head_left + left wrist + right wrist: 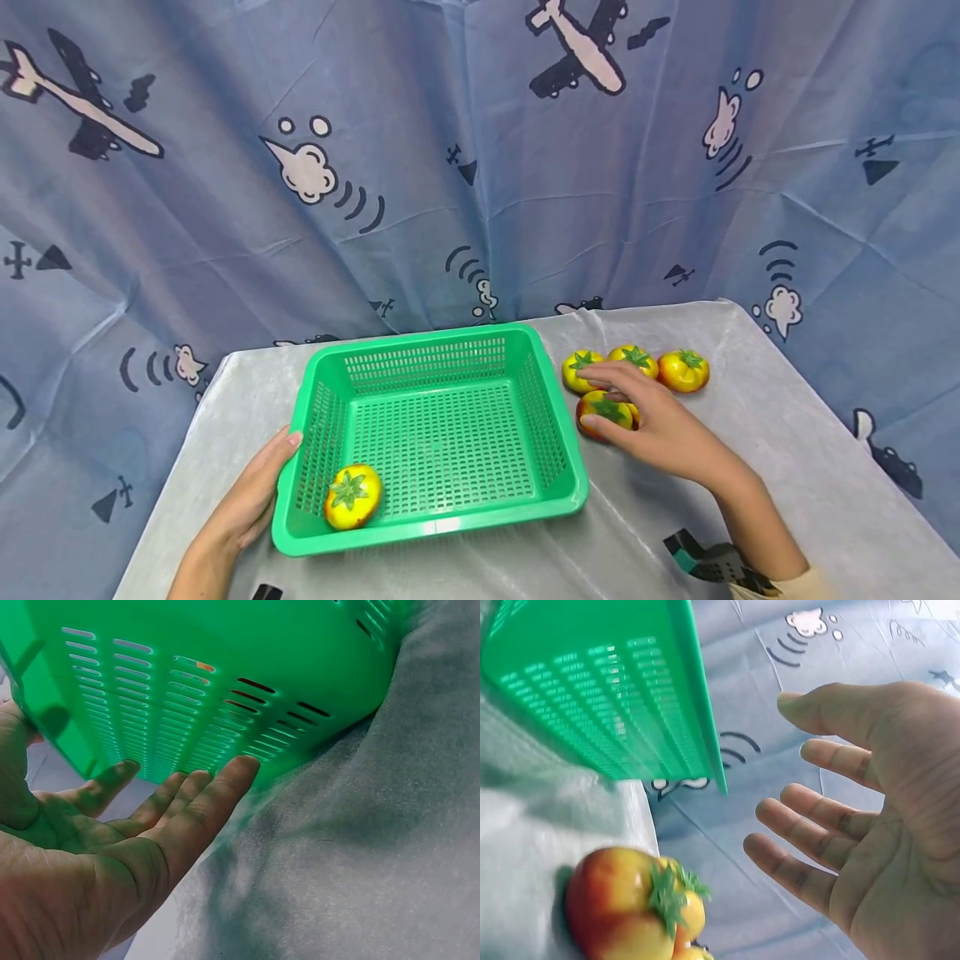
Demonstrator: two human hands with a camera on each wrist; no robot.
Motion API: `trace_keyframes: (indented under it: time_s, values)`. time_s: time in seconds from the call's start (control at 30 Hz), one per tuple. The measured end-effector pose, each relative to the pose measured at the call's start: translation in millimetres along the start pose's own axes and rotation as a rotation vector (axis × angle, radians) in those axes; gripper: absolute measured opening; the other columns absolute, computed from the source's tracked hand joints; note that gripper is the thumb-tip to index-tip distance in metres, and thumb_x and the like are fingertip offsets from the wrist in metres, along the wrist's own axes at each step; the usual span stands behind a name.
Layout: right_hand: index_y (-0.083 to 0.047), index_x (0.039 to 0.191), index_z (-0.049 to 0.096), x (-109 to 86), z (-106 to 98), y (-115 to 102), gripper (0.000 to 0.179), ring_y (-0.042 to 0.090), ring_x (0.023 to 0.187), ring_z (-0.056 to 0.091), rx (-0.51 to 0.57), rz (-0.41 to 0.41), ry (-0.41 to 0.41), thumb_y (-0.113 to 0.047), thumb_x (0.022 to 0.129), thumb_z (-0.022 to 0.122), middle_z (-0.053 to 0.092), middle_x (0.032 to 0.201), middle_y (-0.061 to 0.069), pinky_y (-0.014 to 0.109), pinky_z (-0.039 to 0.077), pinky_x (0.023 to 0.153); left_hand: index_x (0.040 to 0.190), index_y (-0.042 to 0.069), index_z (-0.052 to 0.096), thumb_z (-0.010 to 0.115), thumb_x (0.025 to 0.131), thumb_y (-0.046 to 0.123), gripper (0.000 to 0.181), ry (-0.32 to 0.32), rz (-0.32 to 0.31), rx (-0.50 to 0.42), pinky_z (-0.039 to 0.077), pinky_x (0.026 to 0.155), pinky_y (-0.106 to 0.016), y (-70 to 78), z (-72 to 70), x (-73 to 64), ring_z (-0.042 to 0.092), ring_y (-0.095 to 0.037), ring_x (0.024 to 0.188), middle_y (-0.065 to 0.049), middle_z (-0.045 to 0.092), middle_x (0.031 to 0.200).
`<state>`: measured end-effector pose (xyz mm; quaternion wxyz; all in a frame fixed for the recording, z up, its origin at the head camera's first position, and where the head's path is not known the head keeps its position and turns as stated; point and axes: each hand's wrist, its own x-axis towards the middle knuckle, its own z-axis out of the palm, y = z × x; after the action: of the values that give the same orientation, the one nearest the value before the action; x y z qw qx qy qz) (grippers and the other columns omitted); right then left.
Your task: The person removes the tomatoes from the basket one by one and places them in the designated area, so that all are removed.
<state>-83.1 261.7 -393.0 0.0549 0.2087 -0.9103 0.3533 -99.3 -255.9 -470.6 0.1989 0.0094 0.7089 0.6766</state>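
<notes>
A green plastic basket (442, 400) with slotted walls lies on the grey cloth. Inside its near left corner sits one yellow-and-red, tomato-like fruit (353, 497) with a green leafy top. My left hand (251, 492) holds the basket's left side, thumb over the rim, and the fingers (199, 814) lie along the outer wall. Several similar fruits are bunched to the right of the basket. Over the nearest fruit (604, 414) hovers my right hand (660, 421), fingers spread and nothing in its grasp. That hand partly hides the bunch. From the right wrist, a red-yellow fruit (622, 904) shows below the fingertips.
Grey cloth (780, 433) covers the table, whose far edge meets a blue curtain (420, 167) printed with airplanes. Another fruit (683, 371) lies at the right end of the bunch. The basket's right wall stands between the bunch and the basket's inside.
</notes>
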Motion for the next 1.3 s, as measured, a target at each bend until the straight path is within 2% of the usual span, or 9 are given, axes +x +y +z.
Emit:
trace_keyframes:
  time_s: [0.17, 0.33, 0.4, 0.6, 0.73, 0.97, 1.13, 1.3]
  values:
    - [-0.017, 0.145, 0.062, 11.5, 5, -10, 0.052, 0.023, 0.134, 0.060, -0.012, -0.062, -0.026, -0.019, 0.096, 0.080, 0.063, 0.145, 0.002, 0.050, 0.057, 0.107, 0.170, 0.002, 0.002, 0.027, 0.117, 0.043, 0.071, 0.001, 0.003, 0.002, 0.056, 0.100, -0.019, 0.0, 0.1, 0.6, 0.063, 0.003, 0.119, -0.038, 0.023, 0.167]
    - [-0.014, 0.145, 0.062, 22.5, 11, -18, 0.054, 0.020, 0.119, 0.065, -0.003, -0.127, -0.052, -0.016, 0.094, 0.082, 0.062, 0.145, 0.005, 0.042, 0.060, 0.098, 0.169, 0.000, 0.003, 0.026, 0.117, 0.041, 0.070, -0.014, 0.022, 0.013, 0.056, 0.100, -0.019, -0.1, -1.9, 0.5, 0.063, 0.002, 0.120, -0.039, 0.024, 0.166]
    - [-0.016, 0.145, 0.061, 25.9, 13, -21, 0.055, 0.021, 0.116, 0.065, 0.012, -0.127, -0.069, -0.016, 0.094, 0.082, 0.061, 0.146, 0.005, 0.040, 0.061, 0.096, 0.169, 0.000, 0.003, 0.027, 0.117, 0.042, 0.071, -0.015, 0.031, 0.018, 0.056, 0.100, -0.019, 0.6, -2.6, 0.9, 0.063, 0.002, 0.120, -0.040, 0.024, 0.165]
    - [-0.016, 0.147, 0.059, 32.2, 19, -27, 0.054, 0.027, 0.123, 0.065, 0.051, -0.104, -0.115, -0.018, 0.097, 0.079, 0.059, 0.148, 0.006, 0.048, 0.061, 0.101, 0.169, 0.000, 0.003, 0.028, 0.117, 0.043, 0.072, -0.013, 0.031, 0.020, 0.057, 0.100, -0.020, 1.2, -1.7, 1.7, 0.064, 0.001, 0.120, -0.039, 0.025, 0.164]
    - [-0.015, 0.147, 0.059, 35.7, 24, -30, 0.052, 0.030, 0.122, 0.068, 0.069, -0.099, -0.144, -0.020, 0.099, 0.077, 0.059, 0.148, 0.006, 0.045, 0.061, 0.101, 0.169, 0.000, 0.002, 0.029, 0.117, 0.044, 0.073, -0.011, 0.022, 0.012, 0.055, 0.100, -0.018, 1.0, -0.8, 0.7, 0.063, 0.004, 0.120, -0.038, 0.024, 0.166]
    - [-0.017, 0.147, 0.059, 45.1, 29, -37, 0.051, 0.023, 0.128, 0.065, 0.083, -0.102, -0.199, -0.023, 0.100, 0.076, 0.060, 0.147, 0.003, 0.046, 0.059, 0.106, 0.170, 0.001, 0.003, 0.027, 0.117, 0.042, 0.070, -0.008, 0.020, 0.005, 0.055, 0.100, -0.017, -0.7, 0.1, 0.2, 0.063, 0.003, 0.120, -0.038, 0.024, 0.166]
    - [-0.019, 0.148, 0.059, 52.7, 27, -42, 0.051, 0.022, 0.129, 0.064, 0.082, -0.105, -0.216, -0.022, 0.099, 0.076, 0.059, 0.148, 0.003, 0.047, 0.059, 0.106, 0.170, 0.001, 0.004, 0.027, 0.117, 0.041, 0.070, -0.007, 0.023, 0.002, 0.056, 0.100, -0.019, -0.3, 1.0, 1.5, 0.064, 0.002, 0.120, -0.039, 0.025, 0.166]
    - [-0.020, 0.148, 0.059, 66.8, 30, -50, 0.051, 0.018, 0.128, 0.062, 0.064, -0.107, -0.267, -0.026, 0.100, 0.076, 0.058, 0.149, 0.000, 0.045, 0.058, 0.107, 0.170, 0.001, 0.004, 0.027, 0.117, 0.042, 0.070, -0.001, 0.018, 0.009, 0.056, 0.099, -0.019, 0.3, -0.2, 0.8, 0.064, 0.003, 0.119, -0.039, 0.025, 0.166]
